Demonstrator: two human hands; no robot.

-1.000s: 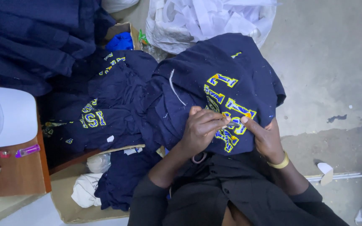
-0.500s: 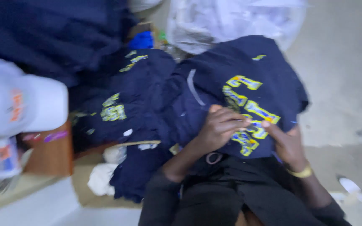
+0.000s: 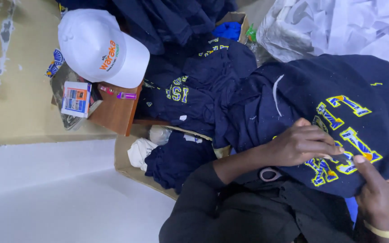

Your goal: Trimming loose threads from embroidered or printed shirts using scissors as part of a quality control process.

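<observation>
While the navy garment (image 3: pixel 293 103) lies draped over the person's lap at the near right, both hands work on its yellow-and-blue embroidered lettering (image 3: pixel 343 139). Left hand (image 3: pixel 303 145) rests flat-curled on the cloth, fingers pressed together on the fabric beside the letters; whether a small tool sits under its fingertips cannot be made out. Right hand (image 3: pixel 379 195), wearing a yellow wristband (image 3: pixel 382 231), grips the garment's lower edge, thumb up against the lettering, pinching the cloth from below. A dark sleeve (image 3: pixel 203 211) and dark clothing fill the bottom of the view, and a small ring-shaped object (image 3: pixel 269 173) lies just below the left wrist, too small to identify.

Further out, a cardboard box (image 3: pixel 127 164) holds more folded navy garments (image 3: pixel 181 155) and a white bundle (image 3: pixel 140 150). Beyond that, a heap of navy shirts with yellow lettering (image 3: pixel 190 90) spreads between the lap and a small wooden counter (image 3: pixel 113 114). On the counter sit a white cap (image 3: pixel 100 47), a small printed box (image 3: pixel 76 99) and a purple lighter (image 3: pixel 126 95).

Farthest away, a white plastic bag (image 3: pixel 338 27) bulges at the top right, cut off by the frame, and a blue cloth (image 3: pixel 227 30) peeks from a second carton (image 3: pixel 239 19) half buried under dark garments.
</observation>
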